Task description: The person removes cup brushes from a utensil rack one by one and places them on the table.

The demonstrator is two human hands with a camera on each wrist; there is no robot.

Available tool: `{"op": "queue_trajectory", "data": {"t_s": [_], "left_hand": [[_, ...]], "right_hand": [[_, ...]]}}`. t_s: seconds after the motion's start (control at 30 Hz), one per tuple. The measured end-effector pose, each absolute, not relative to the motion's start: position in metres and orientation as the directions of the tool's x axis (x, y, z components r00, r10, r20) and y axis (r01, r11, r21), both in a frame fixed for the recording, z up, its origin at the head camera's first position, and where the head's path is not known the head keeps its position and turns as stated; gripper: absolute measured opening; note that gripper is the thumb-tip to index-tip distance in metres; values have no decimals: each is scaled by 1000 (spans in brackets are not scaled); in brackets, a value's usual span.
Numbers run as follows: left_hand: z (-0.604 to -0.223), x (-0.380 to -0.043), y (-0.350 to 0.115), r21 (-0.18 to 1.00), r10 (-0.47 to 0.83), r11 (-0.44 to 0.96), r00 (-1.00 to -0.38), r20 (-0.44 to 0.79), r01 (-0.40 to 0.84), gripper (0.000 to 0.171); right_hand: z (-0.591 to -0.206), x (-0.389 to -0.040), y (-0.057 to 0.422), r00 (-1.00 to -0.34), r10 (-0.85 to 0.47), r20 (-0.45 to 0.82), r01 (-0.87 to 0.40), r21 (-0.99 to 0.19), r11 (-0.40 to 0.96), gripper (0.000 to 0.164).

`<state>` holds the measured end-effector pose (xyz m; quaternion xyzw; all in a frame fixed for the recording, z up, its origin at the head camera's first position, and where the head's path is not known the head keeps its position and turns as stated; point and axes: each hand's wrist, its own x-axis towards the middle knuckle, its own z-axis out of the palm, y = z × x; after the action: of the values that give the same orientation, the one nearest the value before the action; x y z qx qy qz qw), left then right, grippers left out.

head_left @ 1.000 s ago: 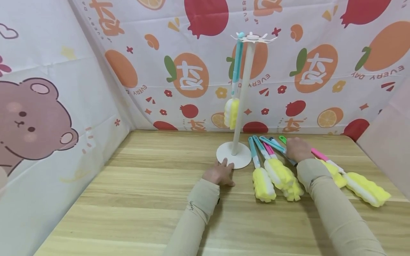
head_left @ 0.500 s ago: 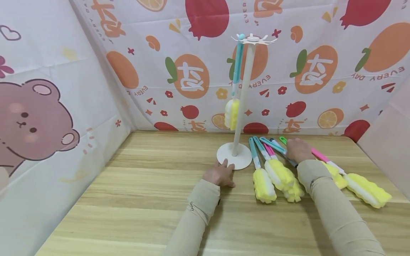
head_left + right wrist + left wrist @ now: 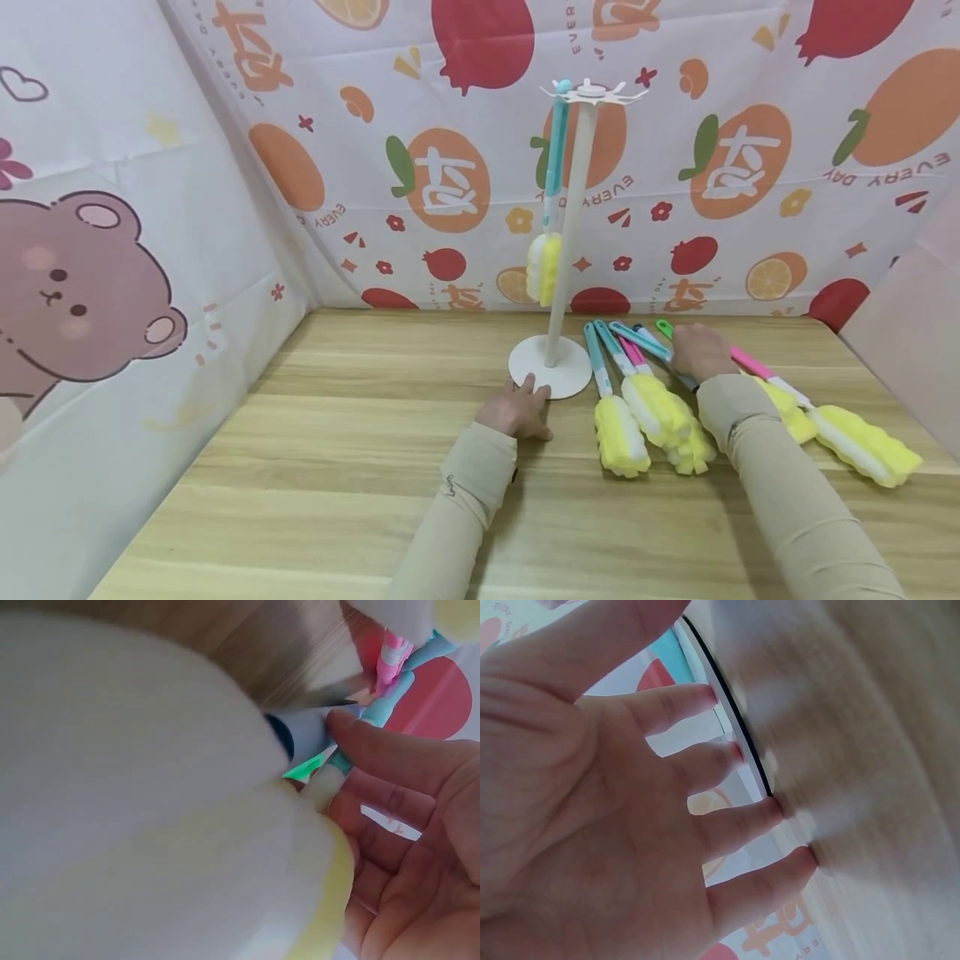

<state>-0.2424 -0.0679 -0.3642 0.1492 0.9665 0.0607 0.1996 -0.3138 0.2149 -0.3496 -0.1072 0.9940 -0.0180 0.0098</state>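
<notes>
A white stand [image 3: 573,217] rises from a round base, with hooks at the top. From one hook hangs a teal-handled sponge brush [image 3: 555,158], yellow-and-white sponge down. My left hand [image 3: 516,410] lies at the front of the base; in the left wrist view its fingers [image 3: 739,829] are spread, tips at the base's rim and the table. Over the pile of sponge brushes on the right, my right hand [image 3: 701,352] holds a sponge brush; in the right wrist view its teal handle [image 3: 390,701] passes between thumb and fingers. A grey-blue handle [image 3: 307,735] touches the thumb.
Several sponge brushes lie loose right of the stand, including a teal-handled one [image 3: 621,433] and a pink-handled one [image 3: 862,442]. Their sponges point toward the front. Printed cloth [image 3: 450,275] closes off the back of the wooden table [image 3: 300,467], and cloth also hangs at both sides.
The view has shifted slightly. Both hands, the stand and the brushes keep their places.
</notes>
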Motion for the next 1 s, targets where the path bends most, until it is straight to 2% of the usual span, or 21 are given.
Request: {"op": "queue_trajectory", "data": {"t_s": [0.37, 0.67, 0.87, 1.0], "left_hand": [[-367, -242, -64, 192, 325, 943, -877, -353, 272, 71], [-366, -243, -64, 190, 326, 943, -878, -351, 274, 71], [-365, -244, -66, 203, 322, 943, -878, -356, 264, 71], [-364, -243, -68, 203, 314, 945, -878, -361, 255, 71]], "right_hand": [[-341, -311, 222, -974, -211, -82, -203, -94, 975, 5], [-330, -308, 218, -979, -164, -118, -145, -149, 978, 24], [-318, -313, 215, -985, -155, -73, -139, -186, 973, 31], [-314, -318, 213, -983, -180, 24, -181, -253, 951, 34]]}}
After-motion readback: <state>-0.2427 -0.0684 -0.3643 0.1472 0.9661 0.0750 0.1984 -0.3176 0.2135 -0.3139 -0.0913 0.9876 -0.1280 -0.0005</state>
